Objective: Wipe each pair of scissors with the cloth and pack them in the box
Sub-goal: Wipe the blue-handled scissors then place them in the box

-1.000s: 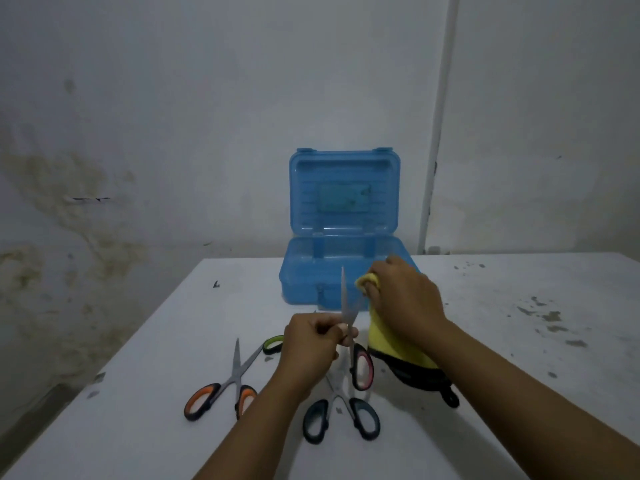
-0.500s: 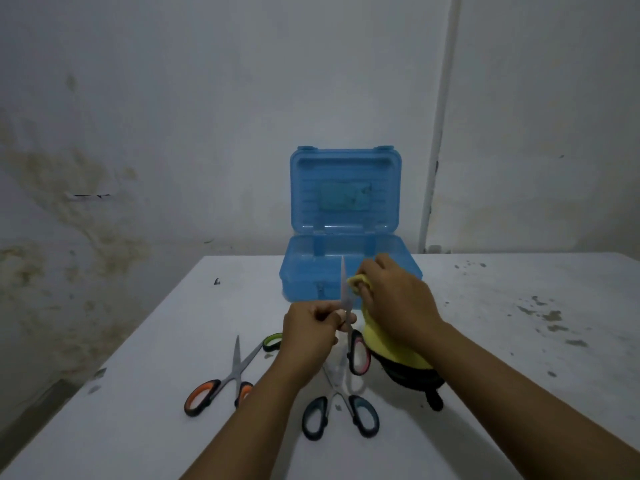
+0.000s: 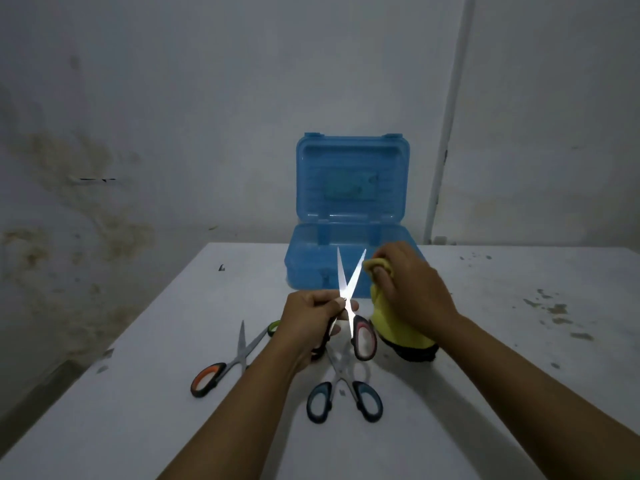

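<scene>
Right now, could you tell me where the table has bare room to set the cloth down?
The broad stretch to the right of the blue box and the right hand is bare, apart from small flecks. The near edge below the blue-handled scissors is free too. It is crowded mid-table, around the orange-handled scissors, the left hand and the cloth.

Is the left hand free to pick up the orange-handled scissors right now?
Probably not: the left hand grips the red-handled scissors, blades spread. The orange-handled scissors lie uncovered on the table beside that forearm.
</scene>
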